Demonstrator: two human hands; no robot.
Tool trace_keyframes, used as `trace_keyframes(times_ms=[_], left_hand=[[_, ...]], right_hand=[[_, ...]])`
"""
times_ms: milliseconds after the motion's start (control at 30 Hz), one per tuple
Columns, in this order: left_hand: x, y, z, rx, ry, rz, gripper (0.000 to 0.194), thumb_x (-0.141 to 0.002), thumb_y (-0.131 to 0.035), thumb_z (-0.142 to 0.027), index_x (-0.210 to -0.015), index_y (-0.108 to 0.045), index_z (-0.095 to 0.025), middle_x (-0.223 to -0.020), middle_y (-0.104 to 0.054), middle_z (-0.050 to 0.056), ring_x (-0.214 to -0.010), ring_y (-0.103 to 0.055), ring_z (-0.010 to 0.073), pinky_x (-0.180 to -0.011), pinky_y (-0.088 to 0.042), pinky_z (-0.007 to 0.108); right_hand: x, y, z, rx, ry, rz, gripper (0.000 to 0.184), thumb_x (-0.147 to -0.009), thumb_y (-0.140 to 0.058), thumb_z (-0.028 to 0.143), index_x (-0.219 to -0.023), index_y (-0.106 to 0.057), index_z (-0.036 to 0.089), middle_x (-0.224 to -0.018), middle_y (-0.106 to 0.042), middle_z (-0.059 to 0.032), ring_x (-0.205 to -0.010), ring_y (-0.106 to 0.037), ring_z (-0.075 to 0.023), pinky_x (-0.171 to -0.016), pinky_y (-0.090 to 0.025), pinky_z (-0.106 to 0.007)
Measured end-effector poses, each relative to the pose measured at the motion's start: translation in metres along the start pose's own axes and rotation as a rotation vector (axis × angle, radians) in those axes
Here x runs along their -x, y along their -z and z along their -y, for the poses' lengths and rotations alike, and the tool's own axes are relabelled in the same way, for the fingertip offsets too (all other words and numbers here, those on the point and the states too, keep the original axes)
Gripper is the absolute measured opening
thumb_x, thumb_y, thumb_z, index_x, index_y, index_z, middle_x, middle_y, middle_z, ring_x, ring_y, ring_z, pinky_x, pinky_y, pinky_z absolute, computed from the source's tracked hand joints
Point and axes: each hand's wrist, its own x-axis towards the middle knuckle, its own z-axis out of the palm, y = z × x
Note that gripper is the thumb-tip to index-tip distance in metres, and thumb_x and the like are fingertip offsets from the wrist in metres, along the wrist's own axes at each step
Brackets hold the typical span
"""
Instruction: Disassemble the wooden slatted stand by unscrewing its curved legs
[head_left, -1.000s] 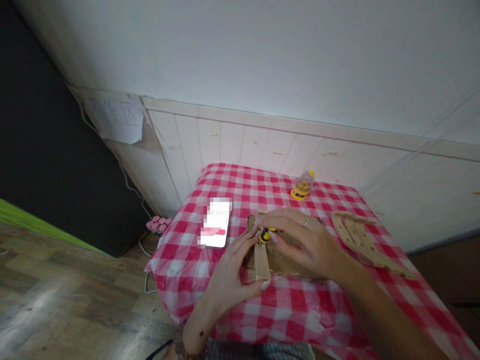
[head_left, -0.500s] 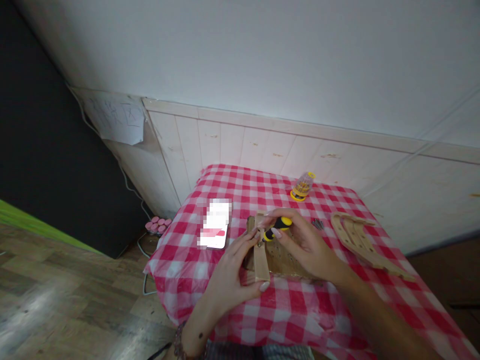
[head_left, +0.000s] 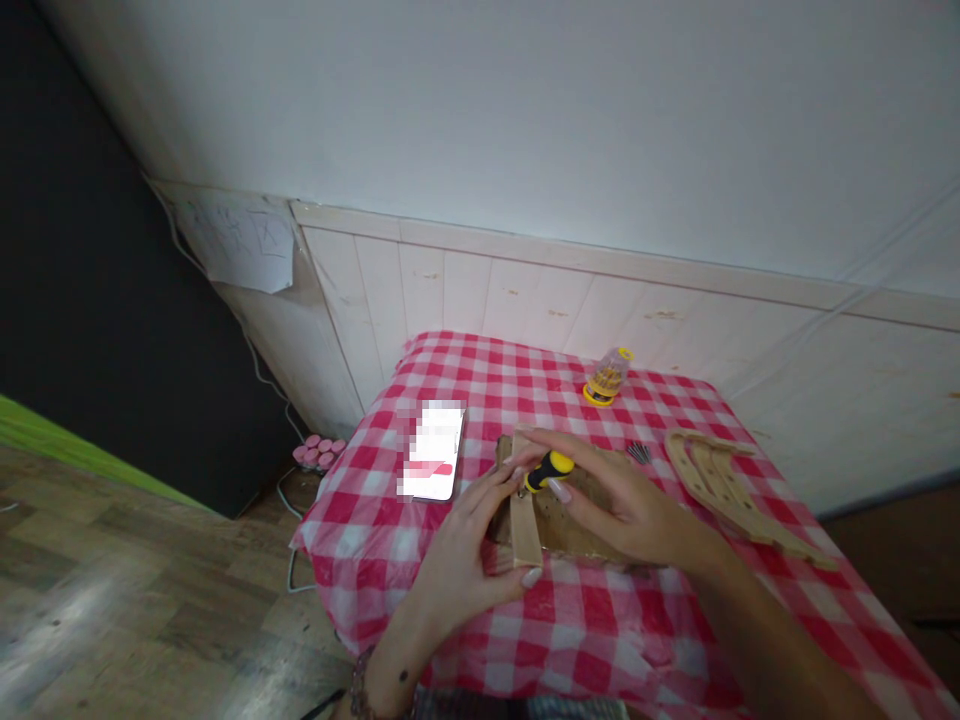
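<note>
A brown wooden board (head_left: 570, 520) lies on the red-and-white checked table (head_left: 600, 620). Along its left edge stands a pale wooden strip (head_left: 525, 525). My left hand (head_left: 469, 550) grips this strip, thumb at its near end and fingers along its left side. My right hand (head_left: 607, 490) pinches a small black-and-yellow screwdriver (head_left: 547, 470), whose tip points down at the strip's far end.
A phone (head_left: 433, 450) lies left of the board. At the table's far side stands a yellow bit holder (head_left: 606, 375). Small screws (head_left: 639, 452) and curved wooden pieces (head_left: 731, 490) lie to the right. A pink power strip (head_left: 319, 450) sits on the floor.
My right hand has turned the screwdriver between its fingers, its handle showing more now. My left hand has stayed on the strip. The view has shifted slightly.
</note>
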Motion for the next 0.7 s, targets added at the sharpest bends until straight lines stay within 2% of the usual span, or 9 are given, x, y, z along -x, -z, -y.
trace_keyframes(times_ms=[67,167,233,300,467,533,600,700], left_hand=[[0.000,0.000,0.001,-0.005,0.003,0.005,0.079,-0.086,-0.073,-0.053,-0.154,-0.042,-0.028,-0.160,-0.045,0.013,-0.148,-0.042,0.0367,-0.120,-0.036,0.060],[0.000,-0.001,0.001,-0.011,0.017,0.004,0.079,-0.085,-0.073,-0.053,-0.154,-0.043,-0.028,-0.160,-0.045,0.012,-0.147,-0.043,0.0367,-0.120,-0.036,0.060],[0.000,0.000,0.001,-0.011,0.025,0.007,0.080,-0.085,-0.074,-0.053,-0.154,-0.043,-0.029,-0.161,-0.044,0.012,-0.147,-0.043,0.0371,-0.120,-0.036,0.060],[0.000,0.000,0.000,-0.013,0.027,0.015,0.081,-0.085,-0.074,-0.053,-0.155,-0.041,-0.029,-0.161,-0.044,0.012,-0.147,-0.042,0.0375,-0.120,-0.037,0.059],[0.000,0.000,0.000,-0.016,0.027,0.008,0.078,-0.084,-0.074,-0.052,-0.152,-0.044,-0.028,-0.160,-0.045,0.012,-0.147,-0.043,0.0365,-0.120,-0.038,0.058],[-0.001,0.000,0.000,-0.012,0.036,0.007,0.076,-0.083,-0.074,-0.052,-0.149,-0.048,-0.026,-0.159,-0.046,0.013,-0.146,-0.043,0.0369,-0.120,-0.037,0.058],[-0.001,0.000,0.000,-0.004,0.042,0.009,0.076,-0.083,-0.075,-0.052,-0.149,-0.048,-0.025,-0.157,-0.048,0.014,-0.146,-0.044,0.0371,-0.121,-0.035,0.058],[-0.002,0.000,-0.001,0.008,0.037,0.011,0.077,-0.083,-0.074,-0.054,-0.150,-0.047,-0.026,-0.157,-0.048,0.013,-0.146,-0.044,0.0367,-0.121,-0.035,0.058]], right_hand=[[-0.001,0.004,0.003,0.074,-0.007,0.049,0.038,-0.100,-0.057,0.030,-0.138,-0.060,0.032,-0.127,-0.073,-0.0078,-0.114,-0.070,-0.0255,-0.095,-0.057,-0.043],[-0.005,0.004,0.008,0.137,-0.028,0.030,0.019,-0.096,-0.065,0.036,-0.113,-0.070,0.029,-0.104,-0.079,-0.0052,-0.090,-0.074,-0.0233,-0.077,-0.058,-0.035],[-0.010,-0.002,0.011,0.125,-0.046,-0.011,0.012,-0.097,-0.064,0.037,-0.103,-0.067,0.027,-0.095,-0.077,-0.0041,-0.080,-0.072,-0.0207,-0.071,-0.056,-0.032],[-0.014,-0.011,0.010,0.012,-0.072,-0.058,0.010,-0.100,-0.058,0.035,-0.098,-0.062,0.026,-0.091,-0.073,-0.0031,-0.076,-0.068,-0.0183,-0.069,-0.054,-0.031],[-0.021,-0.037,-0.006,-0.506,-0.095,-0.160,0.024,-0.101,-0.055,0.049,-0.095,-0.050,0.027,-0.079,-0.056,0.0018,-0.070,-0.055,-0.0162,-0.066,-0.051,-0.030],[-0.024,-0.045,-0.015,-0.634,-0.083,-0.187,0.032,-0.100,-0.051,0.059,-0.093,-0.051,0.027,-0.076,-0.049,0.0028,-0.064,-0.048,-0.0158,-0.061,-0.047,-0.029],[-0.026,-0.050,-0.021,-0.746,-0.103,-0.194,0.045,-0.101,-0.035,0.068,-0.092,-0.051,0.027,-0.074,-0.047,0.0021,-0.060,-0.043,-0.0165,-0.057,-0.046,-0.031],[-0.029,-0.054,-0.025,-0.796,-0.184,-0.192,0.052,-0.101,-0.025,0.071,-0.094,-0.051,0.027,-0.074,-0.047,0.0011,-0.060,-0.044,-0.0173,-0.056,-0.047,-0.032]])
